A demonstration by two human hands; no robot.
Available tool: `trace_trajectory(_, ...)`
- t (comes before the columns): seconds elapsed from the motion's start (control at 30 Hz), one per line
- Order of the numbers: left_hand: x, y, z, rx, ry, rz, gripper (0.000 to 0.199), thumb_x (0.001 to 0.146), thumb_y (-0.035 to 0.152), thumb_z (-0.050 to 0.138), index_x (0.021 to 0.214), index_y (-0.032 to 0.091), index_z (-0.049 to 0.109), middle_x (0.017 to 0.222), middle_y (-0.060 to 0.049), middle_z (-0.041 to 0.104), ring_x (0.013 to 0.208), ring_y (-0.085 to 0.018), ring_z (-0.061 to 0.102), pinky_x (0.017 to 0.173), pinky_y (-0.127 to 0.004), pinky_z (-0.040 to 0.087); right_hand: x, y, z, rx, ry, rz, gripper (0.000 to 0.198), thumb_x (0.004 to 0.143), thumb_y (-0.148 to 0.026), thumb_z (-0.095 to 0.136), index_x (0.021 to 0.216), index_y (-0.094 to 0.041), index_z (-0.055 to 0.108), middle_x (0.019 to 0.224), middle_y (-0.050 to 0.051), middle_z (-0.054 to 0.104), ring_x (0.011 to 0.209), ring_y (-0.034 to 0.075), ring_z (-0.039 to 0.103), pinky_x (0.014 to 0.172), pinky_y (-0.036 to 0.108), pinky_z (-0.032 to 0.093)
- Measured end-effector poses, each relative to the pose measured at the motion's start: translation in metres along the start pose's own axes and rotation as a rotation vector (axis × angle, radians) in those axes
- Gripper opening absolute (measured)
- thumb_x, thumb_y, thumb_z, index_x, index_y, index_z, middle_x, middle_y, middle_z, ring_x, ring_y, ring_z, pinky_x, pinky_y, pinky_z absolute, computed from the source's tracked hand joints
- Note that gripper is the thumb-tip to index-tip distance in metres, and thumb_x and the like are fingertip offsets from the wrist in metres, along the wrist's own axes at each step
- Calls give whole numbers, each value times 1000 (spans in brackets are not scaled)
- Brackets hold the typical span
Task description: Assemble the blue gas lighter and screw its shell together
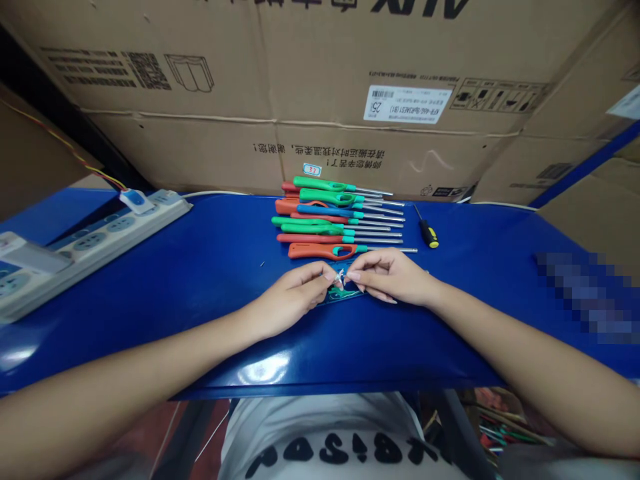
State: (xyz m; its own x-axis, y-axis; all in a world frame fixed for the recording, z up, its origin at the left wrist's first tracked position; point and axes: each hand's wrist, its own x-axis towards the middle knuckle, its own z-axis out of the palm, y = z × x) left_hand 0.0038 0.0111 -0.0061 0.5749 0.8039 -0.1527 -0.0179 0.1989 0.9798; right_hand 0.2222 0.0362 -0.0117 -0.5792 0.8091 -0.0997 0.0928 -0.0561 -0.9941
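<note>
My left hand [300, 293] is closed in a pinch, its thumb and forefinger on a small whitish part [339, 276] too small to name. From the other side, the pinched fingertips of my right hand [393, 277] meet the same part. Directly beneath the fingers lies a blue piece with green inside [345, 292], mostly covered by both hands; it resembles an opened lighter handle. Just beyond the hands, several long-necked gas lighters [320, 251] in orange, red, green and blue lie in a stack, metal tubes pointing right.
A screwdriver [429, 233] with a black and yellow handle lies right of the lighters. At left runs a white power strip [107, 240] with plugs in it. A tiny metal piece [263, 264] rests on the blue tabletop [200, 300]. Large cardboard [320, 80] stands behind.
</note>
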Motion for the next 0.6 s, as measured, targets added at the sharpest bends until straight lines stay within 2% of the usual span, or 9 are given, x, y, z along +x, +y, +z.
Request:
trace_trajectory(0.2,0,0,-1,140,-1,-11,39,87,55,58,77,19,46,59,9,30,50,-7,22,46,-22,18,1,2,-1,-5,-27,-61,31,79,-41,77,85,-12,69,56,-6,56,37,1,39,33,15,26)
trace_trajectory(0.6,1,-2,0,184,21,10,39,89,54,55,75,19,45,59,9,30,50,-7,23,47,-23,19,0,2,-2,-9,-20,-43,32,79,-42,76,84,-11,68,52,-7,53,36,2,37,33,17,23)
